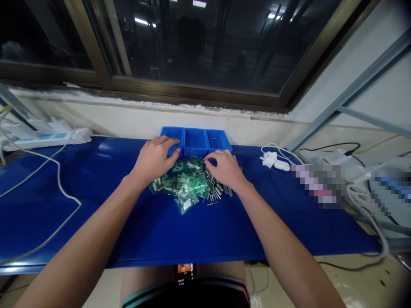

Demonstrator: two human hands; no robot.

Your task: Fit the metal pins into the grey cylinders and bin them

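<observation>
My left hand is over the left side of the pile, in front of the left blue bin; its thumb and fingers are apart with nothing between them. Beneath and between my hands lie several clear green-tinted plastic bags with small pale parts inside. My right hand is curled at the pile's right side, thumb and forefinger drawn together; anything in that pinch is too small to make out. Just below it, slim metal pin-like parts lie loose, partly covered by the hand. A thin brass-coloured piece lies at their front.
Behind the pile, a middle bin and a right bin adjoin the left one. A white power strip and cable occupy the blue table's left. White earphones-like case and crumpled tissue lie right.
</observation>
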